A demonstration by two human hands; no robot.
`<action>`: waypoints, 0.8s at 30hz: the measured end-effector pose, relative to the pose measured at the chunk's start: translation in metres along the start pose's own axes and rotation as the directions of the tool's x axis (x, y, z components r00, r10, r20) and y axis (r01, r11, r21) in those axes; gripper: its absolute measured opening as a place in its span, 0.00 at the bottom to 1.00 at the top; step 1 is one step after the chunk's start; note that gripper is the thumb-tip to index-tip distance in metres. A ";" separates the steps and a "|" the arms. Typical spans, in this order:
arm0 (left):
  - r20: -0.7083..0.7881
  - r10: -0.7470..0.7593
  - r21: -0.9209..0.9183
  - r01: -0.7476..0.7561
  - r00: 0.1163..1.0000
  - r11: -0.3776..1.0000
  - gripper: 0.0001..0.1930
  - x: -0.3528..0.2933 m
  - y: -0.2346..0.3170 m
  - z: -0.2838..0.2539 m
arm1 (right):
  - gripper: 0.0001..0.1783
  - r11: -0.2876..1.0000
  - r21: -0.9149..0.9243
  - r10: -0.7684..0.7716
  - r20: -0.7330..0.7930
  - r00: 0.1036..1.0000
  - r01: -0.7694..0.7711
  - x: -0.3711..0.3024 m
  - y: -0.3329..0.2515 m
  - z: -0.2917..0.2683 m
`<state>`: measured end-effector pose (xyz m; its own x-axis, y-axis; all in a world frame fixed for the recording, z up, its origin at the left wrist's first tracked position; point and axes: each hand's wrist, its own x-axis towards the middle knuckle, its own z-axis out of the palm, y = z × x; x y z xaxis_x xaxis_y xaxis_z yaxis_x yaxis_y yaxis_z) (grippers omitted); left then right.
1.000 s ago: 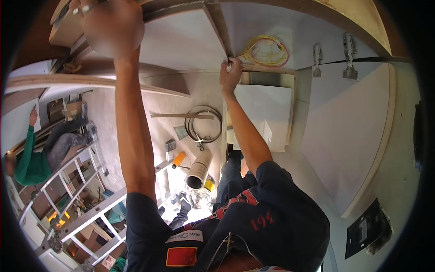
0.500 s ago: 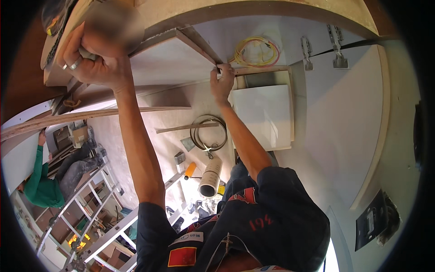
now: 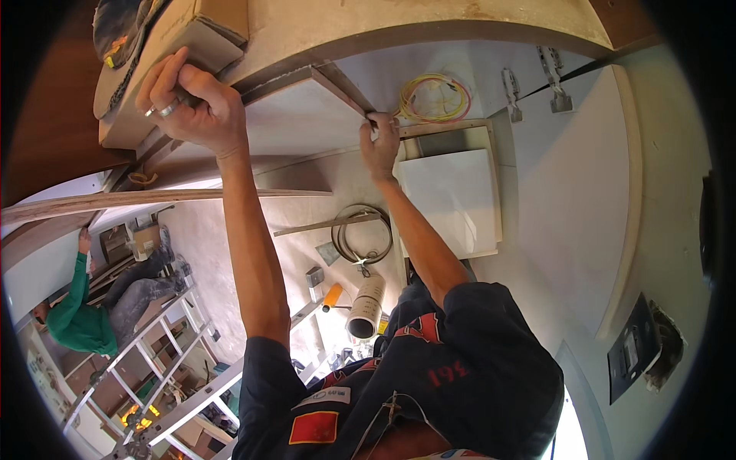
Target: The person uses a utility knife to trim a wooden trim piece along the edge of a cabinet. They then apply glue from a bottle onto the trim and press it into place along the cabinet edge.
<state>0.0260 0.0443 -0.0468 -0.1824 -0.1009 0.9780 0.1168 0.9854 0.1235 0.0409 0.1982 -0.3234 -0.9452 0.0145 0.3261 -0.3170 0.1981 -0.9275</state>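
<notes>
right hand (image 3: 379, 146) clamped on the lower end of the wood strip (image 3: 345, 90) – strip runs along the pale panel (image 3: 291, 115) edge, overhead. yellow cable coil (image 3: 435, 98) just beside that hand. left hand (image 3: 192, 105) raised in front of the cardboard box (image 3: 126, 123), fingers curled – can't tell if it grips anything.
</notes>
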 end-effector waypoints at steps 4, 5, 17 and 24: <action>0.014 0.081 0.084 -0.082 0.997 0.993 0.09 0.002 -0.007 -0.003 | 0.09 0.996 -0.005 -0.090 -0.032 0.995 0.090 -0.001 -0.015 -0.006; 0.007 0.072 0.074 -0.073 0.997 0.995 0.10 -0.001 -0.007 -0.002 | 0.10 0.991 -0.018 -0.134 -0.036 0.990 0.134 -0.002 -0.010 -0.008; 0.028 0.067 0.052 -0.069 0.997 0.996 0.10 0.002 -0.002 -0.001 | 0.12 0.995 -0.090 -0.027 0.015 1.000 0.028 -0.001 -0.013 -0.013; 0.047 0.065 0.075 -0.068 0.997 0.995 0.11 0.002 -0.004 -0.003 | 0.08 0.997 0.076 0.018 -0.054 0.998 -0.014 0.005 -0.039 -0.003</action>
<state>0.0282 0.0394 -0.0450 -0.2206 -0.0305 0.9749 0.0557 0.9975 0.0438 0.0484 0.1940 -0.2852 -0.9451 0.0705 0.3191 -0.3092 0.1230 -0.9430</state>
